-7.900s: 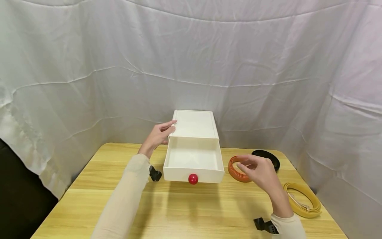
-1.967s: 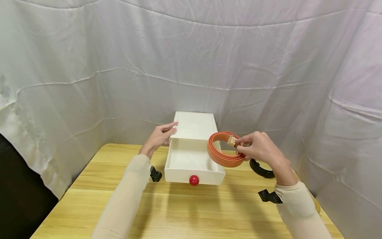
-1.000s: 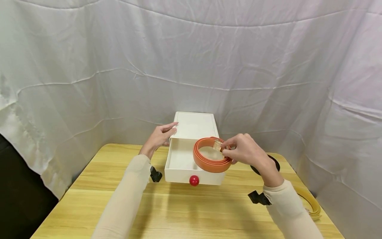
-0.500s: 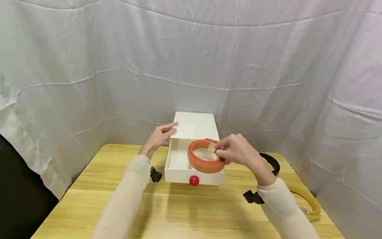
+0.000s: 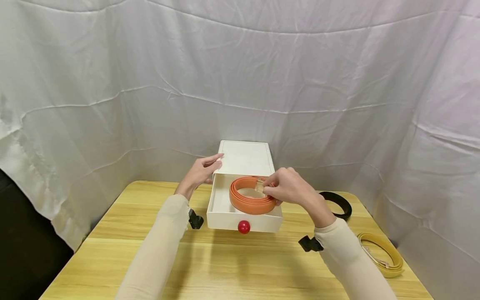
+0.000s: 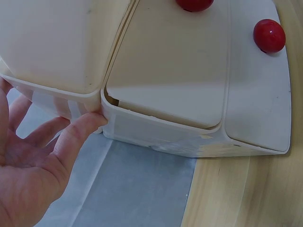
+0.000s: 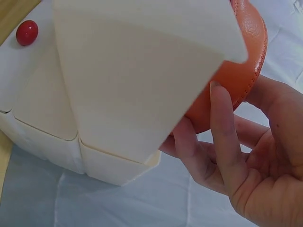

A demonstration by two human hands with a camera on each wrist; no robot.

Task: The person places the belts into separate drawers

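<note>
Belt [image 5: 249, 199], orange and coiled flat into a ring, hung just over the open drawer [image 5: 243, 220], pinched at its buckle by the right hand [image 5: 286, 186]. Left hand [image 5: 198, 172] lay flat-fingered against the box [image 5: 245, 157] behind the drawer. Right of the drawer lay a black belt [image 5: 339, 202] and a yellow belt [image 5: 382, 254].

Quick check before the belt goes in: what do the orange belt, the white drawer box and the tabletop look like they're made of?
Orange belt: likely leather or faux leather, matte, with stitching along its edge in the right wrist view. White drawer box: looks like smooth plastic with rounded moulded corners and a glossy red knob. Tabletop: pale wood or wood-look laminate with visible grain.
</note>
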